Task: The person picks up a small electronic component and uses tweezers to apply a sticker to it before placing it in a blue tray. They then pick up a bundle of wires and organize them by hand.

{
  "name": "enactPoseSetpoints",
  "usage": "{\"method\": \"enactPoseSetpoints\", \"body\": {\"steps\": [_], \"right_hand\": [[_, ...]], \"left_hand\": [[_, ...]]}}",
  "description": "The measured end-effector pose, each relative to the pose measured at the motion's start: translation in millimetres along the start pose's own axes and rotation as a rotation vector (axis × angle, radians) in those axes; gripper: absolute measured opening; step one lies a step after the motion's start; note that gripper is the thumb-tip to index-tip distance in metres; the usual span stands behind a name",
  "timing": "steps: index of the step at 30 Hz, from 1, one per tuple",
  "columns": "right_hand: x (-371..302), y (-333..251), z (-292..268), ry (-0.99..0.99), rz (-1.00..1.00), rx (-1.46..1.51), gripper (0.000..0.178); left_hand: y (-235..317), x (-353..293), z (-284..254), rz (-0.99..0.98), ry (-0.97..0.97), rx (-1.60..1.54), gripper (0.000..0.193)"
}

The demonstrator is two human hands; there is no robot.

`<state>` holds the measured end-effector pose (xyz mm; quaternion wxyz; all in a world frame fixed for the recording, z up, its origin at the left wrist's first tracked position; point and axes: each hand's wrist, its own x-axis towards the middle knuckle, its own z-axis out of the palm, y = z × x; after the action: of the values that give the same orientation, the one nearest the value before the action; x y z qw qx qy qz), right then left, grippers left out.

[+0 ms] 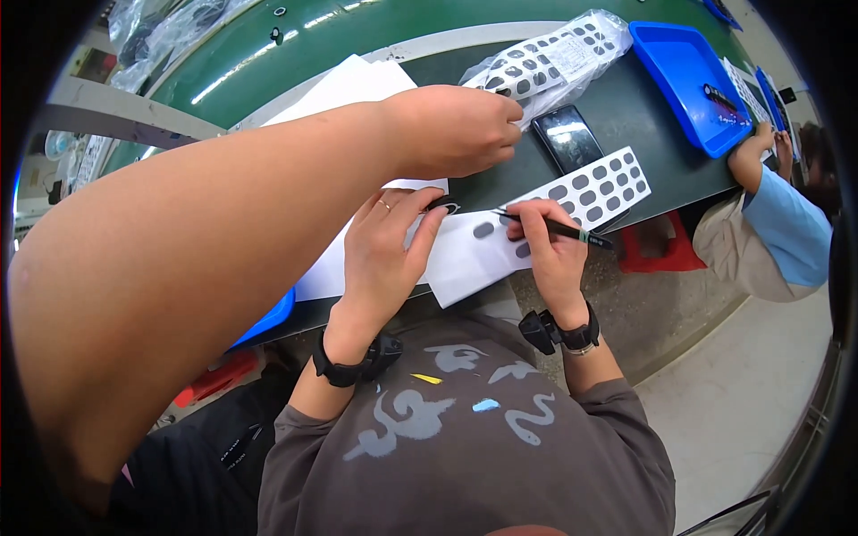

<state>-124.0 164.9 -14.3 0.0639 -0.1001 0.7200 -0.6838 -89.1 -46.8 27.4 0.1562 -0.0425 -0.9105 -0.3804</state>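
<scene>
My left hand [380, 255], a ring on one finger, pinches a small black round part [444, 205] with a pale rim. Black tweezers [572, 233] are gripped in my right hand [558, 263], their tips pointing left over a white sheet of dark grey oval stickers [617, 198]. The tips lie close to the upper edge of the sheet's mostly bare left end, a short way from the black part. Whether they hold a sticker is too small to tell. White paper [326, 279] lies under and beside my left hand.
Another person's bare arm [223, 201] crosses from the left above my left hand, its fist near a bagged stack of sticker sheets [536, 67]. A dark phone [568, 138] and a blue tray [666, 45] lie beyond. A person in light blue [786, 219] sits at right.
</scene>
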Motion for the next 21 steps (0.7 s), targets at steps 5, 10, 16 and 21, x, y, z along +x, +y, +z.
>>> {"method": "enactPoseSetpoints", "body": {"steps": [5, 10, 16, 21], "right_hand": [[10.2, -10.5, 17.4, 0.097, 0.000, 0.002, 0.023], [6.4, -12.5, 12.3, 0.092, -0.005, 0.011, 0.020], [19.6, -10.2, 1.3, 0.007, -0.006, -0.107, 0.019], [28.3, -10.9, -1.6, 0.027, 0.001, -0.117, 0.017]], "left_hand": [[-7.9, -23.9, 11.3, 0.255, -0.033, 0.136, 0.028], [0.4, -38.1, 12.1, 0.200, 0.001, 0.175, 0.031], [-8.7, -33.0, 11.9, 0.173, -0.111, 0.091, 0.032], [-7.1, -18.1, 16.5, 0.262, -0.049, 0.083, 0.034]]}}
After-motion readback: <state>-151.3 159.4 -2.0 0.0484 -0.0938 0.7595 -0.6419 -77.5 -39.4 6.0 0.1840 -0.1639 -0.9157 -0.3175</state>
